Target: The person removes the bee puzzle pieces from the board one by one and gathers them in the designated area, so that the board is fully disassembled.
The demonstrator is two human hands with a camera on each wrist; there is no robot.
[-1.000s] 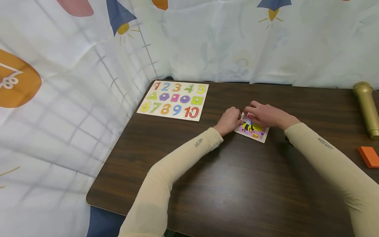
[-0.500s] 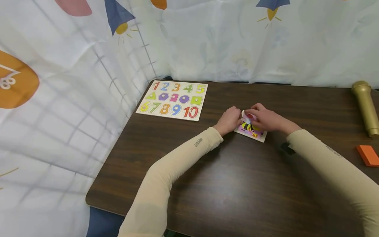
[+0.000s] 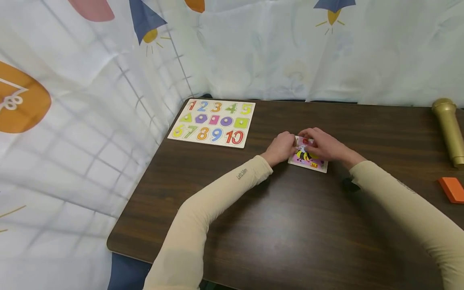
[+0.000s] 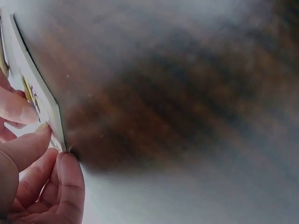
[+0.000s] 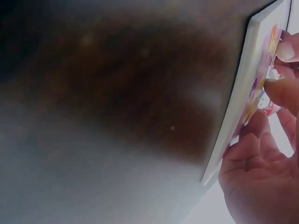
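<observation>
A small square puzzle board (image 3: 311,164) with a pink picture of a yellow-and-black bee lies on the table. My left hand (image 3: 281,148) pinches its left edge; in the left wrist view the thumb (image 4: 35,147) is on top and the fingers are at the rim. Over the board's upper part is my right hand (image 3: 324,144), thumb and fingers curled round a white-and-red puzzle piece (image 5: 265,103). That piece stands a little proud of the board in the right wrist view. Fingers cover part of the picture.
A number-and-shape puzzle board (image 3: 212,123) lies at the table's back left. On the right are a gold microphone-shaped thing (image 3: 449,133) and an orange block (image 3: 452,190). A printed white curtain (image 3: 253,52) hangs behind and to the left of the table (image 3: 275,225).
The bee puzzle board has turned slightly, its front edge now less slanted. My right hand has shifted a little over it. The left hand keeps its place at the edge.
</observation>
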